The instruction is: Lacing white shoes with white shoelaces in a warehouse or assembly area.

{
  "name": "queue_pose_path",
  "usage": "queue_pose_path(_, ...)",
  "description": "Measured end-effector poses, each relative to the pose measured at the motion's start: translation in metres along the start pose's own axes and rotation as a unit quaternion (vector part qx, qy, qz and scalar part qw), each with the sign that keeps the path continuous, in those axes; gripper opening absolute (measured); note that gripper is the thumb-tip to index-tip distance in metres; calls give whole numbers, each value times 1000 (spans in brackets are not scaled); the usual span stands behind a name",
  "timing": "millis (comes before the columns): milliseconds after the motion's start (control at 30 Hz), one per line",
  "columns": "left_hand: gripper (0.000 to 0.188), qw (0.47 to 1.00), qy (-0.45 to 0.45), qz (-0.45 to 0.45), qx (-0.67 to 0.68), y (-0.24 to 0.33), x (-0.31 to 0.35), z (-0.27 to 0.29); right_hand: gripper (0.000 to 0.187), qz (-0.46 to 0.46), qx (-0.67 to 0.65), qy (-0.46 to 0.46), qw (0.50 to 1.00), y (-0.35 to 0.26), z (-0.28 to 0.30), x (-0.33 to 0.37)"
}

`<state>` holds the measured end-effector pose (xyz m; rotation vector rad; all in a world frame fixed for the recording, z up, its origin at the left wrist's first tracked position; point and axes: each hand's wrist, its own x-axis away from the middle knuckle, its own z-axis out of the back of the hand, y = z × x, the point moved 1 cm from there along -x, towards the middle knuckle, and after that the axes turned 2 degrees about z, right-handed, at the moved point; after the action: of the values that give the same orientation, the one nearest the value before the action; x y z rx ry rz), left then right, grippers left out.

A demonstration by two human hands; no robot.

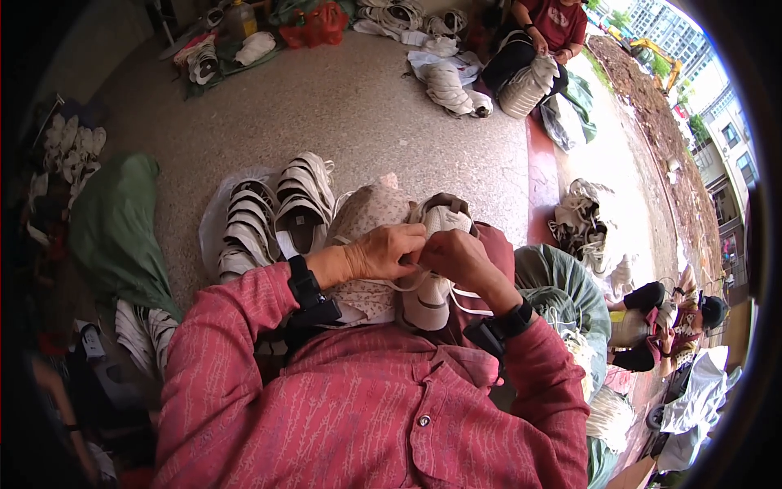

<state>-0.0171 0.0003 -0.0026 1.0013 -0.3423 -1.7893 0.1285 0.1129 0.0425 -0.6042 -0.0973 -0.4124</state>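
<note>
A cream-and-white shoe [425,308] with a darker collar rests on my lap, over a pale flowered cloth [371,213]. My left hand [387,251] comes from the left, its fingers pinched over the middle of the shoe. Against it from the right, my right hand [458,257] is also closed in a pinch. Both hands grip the white shoelace [466,295], and loops of it hang below my fingers. My fingers hide the eyelets and the exact point of the grip.
Left of my lap stand two stacks of nested white shoes [303,204]. Green sacks [122,220] lie at far left and a bundle of laces [611,416] at lower right. More shoes [585,224] are piled right. A person [550,24] holding stacked shoes sits at the back; another sits far right.
</note>
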Motion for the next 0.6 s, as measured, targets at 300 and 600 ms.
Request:
queue_pose_path(300, 23, 998, -22, 32, 42, 9, -7, 7, 20, 35, -46, 16, 998, 14, -1, 6)
queue_pose_path(600, 20, 997, 13, 78, -25, 15, -23, -13, 9, 76, -373, 176, 908, 21, 58, 41)
